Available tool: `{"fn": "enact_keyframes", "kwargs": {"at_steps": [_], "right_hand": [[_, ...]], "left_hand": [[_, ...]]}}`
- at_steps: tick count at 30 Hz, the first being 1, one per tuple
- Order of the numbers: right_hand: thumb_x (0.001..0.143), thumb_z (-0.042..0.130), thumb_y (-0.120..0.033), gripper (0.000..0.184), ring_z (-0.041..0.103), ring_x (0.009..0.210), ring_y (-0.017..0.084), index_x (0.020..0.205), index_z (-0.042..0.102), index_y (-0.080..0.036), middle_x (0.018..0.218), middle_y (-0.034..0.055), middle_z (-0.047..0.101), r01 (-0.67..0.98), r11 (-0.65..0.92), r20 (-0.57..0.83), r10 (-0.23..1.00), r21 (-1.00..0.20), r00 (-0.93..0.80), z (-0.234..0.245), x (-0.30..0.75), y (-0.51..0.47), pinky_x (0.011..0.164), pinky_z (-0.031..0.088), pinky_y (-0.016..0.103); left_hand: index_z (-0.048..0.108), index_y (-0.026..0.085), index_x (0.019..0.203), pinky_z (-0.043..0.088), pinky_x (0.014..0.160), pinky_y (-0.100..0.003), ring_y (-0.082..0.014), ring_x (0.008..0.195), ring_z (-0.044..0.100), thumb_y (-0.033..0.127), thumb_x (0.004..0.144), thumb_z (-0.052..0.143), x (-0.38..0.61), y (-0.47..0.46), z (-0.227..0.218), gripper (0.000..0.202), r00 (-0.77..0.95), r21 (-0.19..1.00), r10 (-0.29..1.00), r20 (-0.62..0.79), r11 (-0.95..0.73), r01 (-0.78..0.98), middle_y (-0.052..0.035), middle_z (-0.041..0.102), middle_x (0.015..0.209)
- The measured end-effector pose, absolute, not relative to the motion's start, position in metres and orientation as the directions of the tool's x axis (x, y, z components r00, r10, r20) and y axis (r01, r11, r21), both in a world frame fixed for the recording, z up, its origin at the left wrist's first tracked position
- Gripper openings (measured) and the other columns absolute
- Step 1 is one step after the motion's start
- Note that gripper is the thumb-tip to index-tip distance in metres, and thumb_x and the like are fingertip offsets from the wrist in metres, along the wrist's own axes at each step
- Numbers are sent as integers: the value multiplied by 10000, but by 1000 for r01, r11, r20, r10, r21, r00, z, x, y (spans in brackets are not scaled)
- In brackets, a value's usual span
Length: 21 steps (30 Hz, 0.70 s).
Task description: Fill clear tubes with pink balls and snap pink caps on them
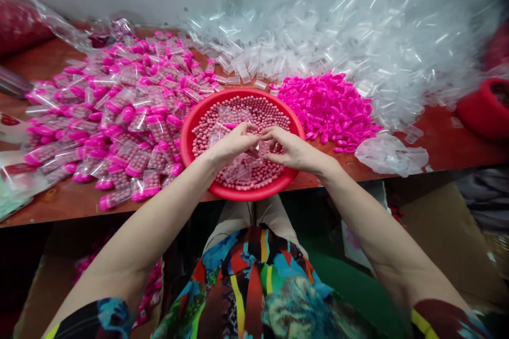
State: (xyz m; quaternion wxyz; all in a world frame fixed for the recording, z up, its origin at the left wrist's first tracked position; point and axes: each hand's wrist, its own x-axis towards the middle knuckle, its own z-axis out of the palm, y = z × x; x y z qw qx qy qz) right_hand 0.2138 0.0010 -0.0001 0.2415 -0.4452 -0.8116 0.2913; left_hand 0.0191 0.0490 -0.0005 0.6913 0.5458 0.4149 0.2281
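Over a red basin (184, 140) of small pink beads (274, 111), my two hands come close together. My left hand (237, 143) has its fingers closed, and what sits in them is hidden. My right hand (290, 147) curls its fingers and thumb around a clear plastic container (262, 147), partly covered by the fingertips. Several more clear containers (238, 169) lie on the beads below and beside my hands. A bright pink cap (229, 125) shows just behind my left hand.
Left of the basin spreads a heap of bead-filled containers with pink caps (131, 116). Loose pink caps (326, 108) are piled at right, before a large mound of clear containers (338, 26). A crumpled plastic bag (392, 154) lies near the table edge (457, 156); a red pot (483, 111) stands far right.
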Motion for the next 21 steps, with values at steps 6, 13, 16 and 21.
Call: {"fn": "enact_keyframes", "kwargs": {"at_steps": [6,13,16,21], "right_hand": [[916,610,-336,421,605,1055,290,1285,575,-134,1166,161,608,908,338,-73,928,-246,-366,0,213,0,929,483,415],[1017,369,-218,321,606,1076,309,1152,631,-89,1197,218,562,942,331,-287,909,60,-301,7,196,7,891,474,381],[1008,337,-153,329,630,1034,297,1118,639,-81,1174,207,583,915,401,-345,865,42,-363,8,193,7,884,484,379],[983,369,-119,308,648,1009,285,1148,627,-84,1140,191,614,904,428,-429,813,-18,-394,4,185,6,863,495,370]], "left_hand": [[606,170,1255,380,1039,-638,-384,1224,558,416,834,657,1,36,-1,490,750,649,662,-3,-569,505,-162,672,1197],[753,213,1107,94,1129,-773,-478,1469,260,481,847,666,-11,44,-17,383,923,160,378,-69,-909,384,-134,555,1453],[765,182,1019,122,1143,-757,-454,1471,281,331,889,614,-9,58,-19,249,904,80,426,18,-902,424,-135,627,1344],[753,145,967,174,1124,-773,-456,1457,311,225,903,538,-11,60,-21,238,865,71,497,63,-867,493,-151,667,1245]]}}
